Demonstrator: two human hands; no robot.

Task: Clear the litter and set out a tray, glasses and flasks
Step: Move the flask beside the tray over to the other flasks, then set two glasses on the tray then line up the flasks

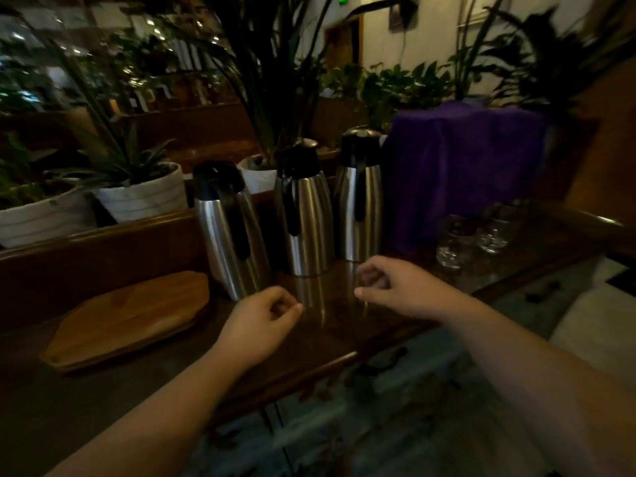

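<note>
Head view, dim and a bit blurred: left hand (260,318) and right hand (389,287) hover above the dark wooden table (344,325), both loosely curled, fingers together, holding nothing. Three steel flasks (306,215) with black tops stand in a row just beyond the hands. Wooden tray (127,318) lies flat on the table to the left, empty. Glasses (454,242) sit to the right, near a purple cloth (464,160). Potted plants (137,187) behind.
</note>
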